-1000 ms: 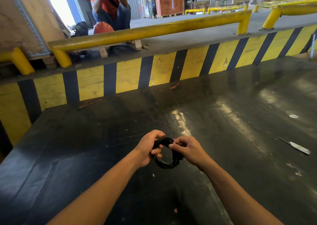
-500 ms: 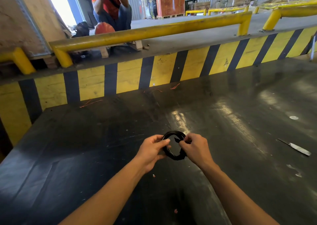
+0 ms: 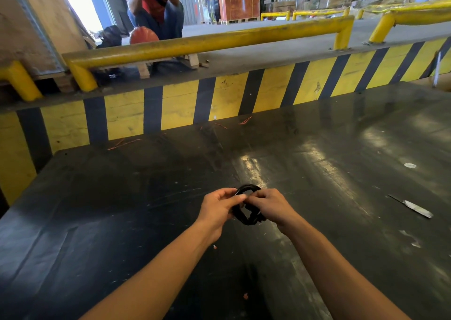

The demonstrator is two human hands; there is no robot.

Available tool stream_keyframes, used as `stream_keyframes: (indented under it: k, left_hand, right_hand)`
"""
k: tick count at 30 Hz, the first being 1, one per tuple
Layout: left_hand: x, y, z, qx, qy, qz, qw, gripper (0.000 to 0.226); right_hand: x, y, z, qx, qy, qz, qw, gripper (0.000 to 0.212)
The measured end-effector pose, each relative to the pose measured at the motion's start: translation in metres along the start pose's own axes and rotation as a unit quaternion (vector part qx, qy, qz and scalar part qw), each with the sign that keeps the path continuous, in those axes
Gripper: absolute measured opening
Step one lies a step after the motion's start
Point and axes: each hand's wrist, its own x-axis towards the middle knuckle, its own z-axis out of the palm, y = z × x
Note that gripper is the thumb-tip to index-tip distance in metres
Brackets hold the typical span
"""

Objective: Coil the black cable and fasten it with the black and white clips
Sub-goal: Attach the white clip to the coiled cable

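Note:
A black cable (image 3: 246,216) wound into a small ring is held just above the black table (image 3: 122,210), near its middle. My left hand (image 3: 217,208) grips the ring's left side, with thumb and forefinger pinched at its top. My right hand (image 3: 272,206) holds the right side, its fingertips meeting the left hand's over the ring. A thin pale strip shows at the ring's upper left edge; I cannot tell if it is a clip. Parts of the coil are hidden under my fingers.
A knife-like blade (image 3: 412,207) lies on the table at the right, with a small white scrap (image 3: 410,165) beyond it. Orange wire scraps (image 3: 123,144) lie along the yellow-and-black striped wall (image 3: 178,105). A yellow rail (image 3: 207,42) runs behind it. A crouching person (image 3: 155,5) is beyond.
Both hands drew together over the coil's top, fingertips now touching. The ring has tilted, with its lower part showing between my wrists.

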Motion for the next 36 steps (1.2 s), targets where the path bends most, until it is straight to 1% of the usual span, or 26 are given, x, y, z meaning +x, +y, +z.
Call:
stream_keyframes:
  k: [3, 5, 8, 10, 12, 13, 15, 17, 18, 20, 22, 23, 24, 26, 27, 29, 30, 31, 32, 33, 34, 36]
  left_hand:
    - [0.001, 0.0, 0.0, 0.018, 0.007, 0.011, 1.0, 0.031]
    - [0.001, 0.001, -0.001, 0.027, 0.021, 0.029, 0.999, 0.03]
    - [0.001, 0.004, -0.002, 0.033, 0.032, 0.045, 0.998, 0.041]
    - [0.002, 0.005, -0.004, 0.049, 0.038, 0.051, 0.997, 0.053]
    - [0.004, 0.004, -0.004, 0.08, 0.047, 0.059, 0.994, 0.066]
    - [0.004, 0.004, -0.003, 0.102, 0.048, 0.066, 0.991, 0.07]
    - [0.003, 0.005, 0.0, 0.15, 0.048, 0.081, 0.984, 0.073]
    - [0.003, 0.006, 0.002, 0.196, 0.053, 0.101, 0.974, 0.076]
    - [0.003, 0.006, 0.002, 0.22, 0.055, 0.113, 0.967, 0.078]
    - [0.004, 0.007, 0.001, 0.264, 0.05, 0.136, 0.953, 0.081]
    - [0.003, 0.008, -0.001, 0.295, 0.033, 0.153, 0.943, 0.084]
    - [0.001, 0.008, -0.001, 0.306, 0.02, 0.157, 0.939, 0.085]
    - [0.0, 0.009, -0.001, 0.319, 0.007, 0.159, 0.934, 0.086]
    - [-0.002, 0.009, -0.001, 0.345, -0.021, 0.161, 0.924, 0.089]
    - [-0.002, 0.009, -0.001, 0.358, -0.032, 0.161, 0.919, 0.09]
    - [-0.002, 0.009, -0.002, 0.382, -0.042, 0.164, 0.909, 0.091]
    - [-0.001, 0.009, -0.002, 0.393, -0.042, 0.168, 0.903, 0.092]
    - [0.0, 0.009, -0.002, 0.404, -0.042, 0.171, 0.898, 0.092]
    - [0.001, 0.008, -0.002, 0.414, -0.044, 0.172, 0.893, 0.093]
    - [0.001, 0.008, -0.001, 0.421, -0.052, 0.17, 0.89, 0.095]
    - [0.002, 0.008, 0.0, 0.428, -0.062, 0.167, 0.886, 0.096]
    - [0.002, 0.007, 0.002, 0.44, -0.08, 0.163, 0.88, 0.098]
  right_hand:
    - [0.0, -0.004, -0.001, -0.005, -0.007, 0.004, 1.0, 0.029]
    - [-0.002, -0.004, -0.003, -0.017, -0.018, -0.003, 1.0, 0.027]
    - [-0.003, -0.002, -0.01, -0.058, -0.029, -0.031, 0.997, 0.022]
    - [-0.003, 0.0, -0.015, -0.082, -0.028, -0.055, 0.995, 0.019]
    - [-0.003, 0.001, -0.018, -0.139, -0.004, -0.094, 0.986, 0.022]
    - [-0.004, 0.001, -0.018, -0.174, 0.015, -0.11, 0.978, 0.019]
    - [-0.004, 0.002, -0.016, -0.227, 0.062, -0.124, 0.964, 0.011]
    - [-0.003, 0.004, -0.014, -0.247, 0.092, -0.133, 0.955, 0.011]
    - [-0.003, 0.005, -0.014, -0.239, 0.091, -0.138, 0.957, 0.011]
    - [-0.005, 0.003, -0.014, -0.175, 0.062, -0.136, 0.973, 0.008]
    - [-0.007, 0.001, -0.014, -0.045, 0.022, -0.098, 0.994, 0.005]
    - [-0.008, 0.001, -0.014, 0.038, -0.004, -0.069, 0.997, 0.004]
    - [-0.007, 0.002, -0.014, 0.11, -0.03, -0.04, 0.993, 0.006]
    - [-0.006, 0.005, -0.016, 0.194, -0.071, -0.001, 0.978, 0.012]
    - [-0.006, 0.008, -0.018, 0.216, -0.091, 0.006, 0.972, 0.013]
    - [-0.007, 0.012, -0.022, 0.232, -0.134, -0.01, 0.963, 0.019]
    - [-0.008, 0.014, -0.023, 0.212, -0.151, -0.028, 0.965, 0.025]
    - [-0.009, 0.015, -0.024, 0.166, -0.156, -0.053, 0.972, 0.028]
    - [-0.009, 0.015, -0.023, 0.1, -0.141, -0.084, 0.981, 0.025]
    - [-0.009, 0.015, -0.023, 0.025, -0.112, -0.119, 0.986, 0.017]
    - [-0.008, 0.016, -0.021, -0.042, -0.08, -0.154, 0.984, 0.01]
    - [-0.005, 0.019, -0.02, -0.138, -0.035, -0.215, 0.966, 0.006]
